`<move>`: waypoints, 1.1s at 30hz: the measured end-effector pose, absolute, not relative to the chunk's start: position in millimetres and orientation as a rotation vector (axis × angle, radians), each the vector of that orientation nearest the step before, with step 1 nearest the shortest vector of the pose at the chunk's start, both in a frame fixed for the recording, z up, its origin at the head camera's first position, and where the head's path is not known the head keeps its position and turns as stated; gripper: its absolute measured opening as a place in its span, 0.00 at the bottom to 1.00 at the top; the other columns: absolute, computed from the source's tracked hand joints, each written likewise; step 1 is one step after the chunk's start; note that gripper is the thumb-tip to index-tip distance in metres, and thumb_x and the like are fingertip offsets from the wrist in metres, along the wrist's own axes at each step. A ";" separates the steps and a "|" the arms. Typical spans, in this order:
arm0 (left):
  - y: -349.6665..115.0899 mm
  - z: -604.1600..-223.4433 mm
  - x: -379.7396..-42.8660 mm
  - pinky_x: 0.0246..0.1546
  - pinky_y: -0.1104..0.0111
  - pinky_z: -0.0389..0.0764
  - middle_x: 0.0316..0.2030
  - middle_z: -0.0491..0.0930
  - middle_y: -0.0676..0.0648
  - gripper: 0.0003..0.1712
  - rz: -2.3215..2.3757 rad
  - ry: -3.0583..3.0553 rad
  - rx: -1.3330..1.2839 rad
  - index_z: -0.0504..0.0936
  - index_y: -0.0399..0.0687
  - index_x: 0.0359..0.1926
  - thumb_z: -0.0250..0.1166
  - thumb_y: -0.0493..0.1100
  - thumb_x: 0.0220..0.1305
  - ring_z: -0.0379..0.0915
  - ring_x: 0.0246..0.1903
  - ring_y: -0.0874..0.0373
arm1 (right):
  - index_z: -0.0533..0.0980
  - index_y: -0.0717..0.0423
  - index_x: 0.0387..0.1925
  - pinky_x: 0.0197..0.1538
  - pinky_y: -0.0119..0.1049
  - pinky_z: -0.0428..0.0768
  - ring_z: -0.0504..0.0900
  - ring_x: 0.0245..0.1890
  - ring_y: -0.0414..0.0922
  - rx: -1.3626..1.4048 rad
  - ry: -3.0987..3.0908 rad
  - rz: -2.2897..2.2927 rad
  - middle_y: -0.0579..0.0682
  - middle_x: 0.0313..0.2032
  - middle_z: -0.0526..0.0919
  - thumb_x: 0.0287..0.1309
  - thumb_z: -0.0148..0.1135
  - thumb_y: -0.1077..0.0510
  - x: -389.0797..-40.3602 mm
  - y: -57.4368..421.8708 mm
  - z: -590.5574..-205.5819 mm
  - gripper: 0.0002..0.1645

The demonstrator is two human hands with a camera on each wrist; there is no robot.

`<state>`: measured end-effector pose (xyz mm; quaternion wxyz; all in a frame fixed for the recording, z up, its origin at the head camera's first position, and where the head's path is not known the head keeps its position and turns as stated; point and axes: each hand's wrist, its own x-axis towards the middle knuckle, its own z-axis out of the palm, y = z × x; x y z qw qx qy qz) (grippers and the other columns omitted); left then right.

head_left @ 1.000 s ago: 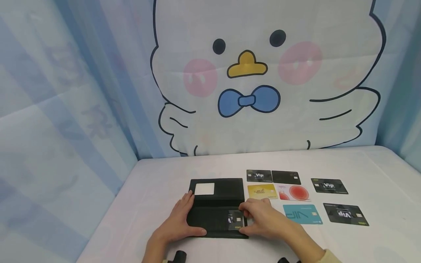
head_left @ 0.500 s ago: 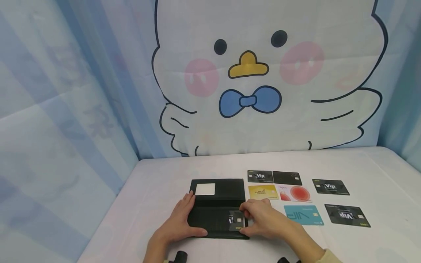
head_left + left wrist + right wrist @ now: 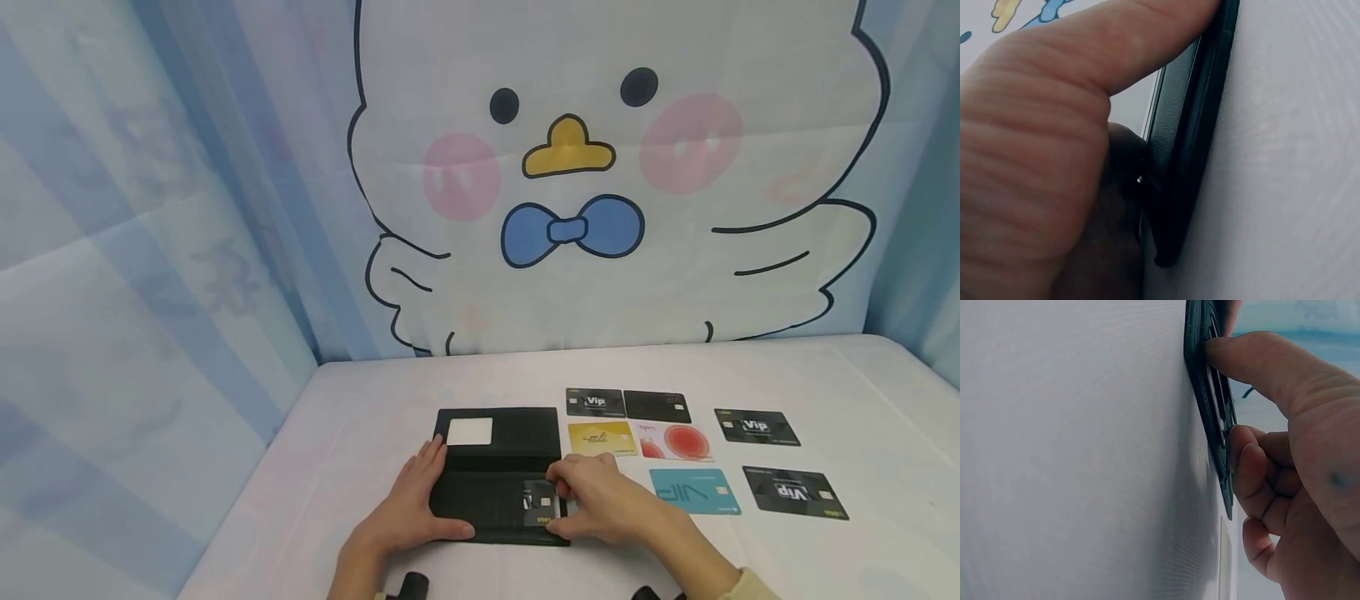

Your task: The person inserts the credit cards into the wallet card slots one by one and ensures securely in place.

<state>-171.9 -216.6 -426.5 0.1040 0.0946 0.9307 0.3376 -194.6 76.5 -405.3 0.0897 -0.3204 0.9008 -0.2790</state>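
Observation:
A black wallet [image 3: 480,498] lies unfolded on the table, with a white rectangle on its upper flap. My left hand [image 3: 408,500] rests along its left side, fingers straight and thumb on the lower panel near the front edge. At the right end of that panel is a black card [image 3: 538,504] with a chip; its printing is cut off on the left, where the wallet hides the rest. My right hand [image 3: 600,500] pinches this card at its right end, thumb below and fingers above. In the right wrist view, the thumb presses at the wallet's edge [image 3: 1194,356] while other fingers curl.
Right of the wallet lie a yellow card [image 3: 602,438], a white-and-red card [image 3: 675,442], a teal card [image 3: 695,491] and several black cards, one of them [image 3: 795,492] farthest right. A patterned curtain [image 3: 562,292] hangs behind the table.
Both hands keep nearly the same places on the wallet and the card. The whole view has shifted very slightly.

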 end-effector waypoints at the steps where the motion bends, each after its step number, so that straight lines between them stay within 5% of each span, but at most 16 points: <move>1: -216.6 -426.3 -171.7 0.75 0.47 0.38 0.79 0.45 0.37 0.71 0.995 2.745 0.279 0.52 0.33 0.77 0.80 0.63 0.45 0.35 0.77 0.42 | 0.80 0.56 0.44 0.42 0.44 0.63 0.71 0.33 0.36 -0.948 2.677 -0.829 0.37 0.28 0.72 0.47 0.80 0.46 -194.5 76.2 -405.1 0.27; 33: -216.5 -425.4 -171.1 0.75 0.48 0.38 0.79 0.44 0.38 0.71 1.001 2.734 0.269 0.51 0.34 0.78 0.79 0.64 0.45 0.35 0.78 0.42 | 0.80 0.57 0.46 0.44 0.45 0.63 0.71 0.34 0.38 -1.003 2.695 -0.785 0.37 0.26 0.70 0.51 0.77 0.46 -191.0 65.6 -401.2 0.27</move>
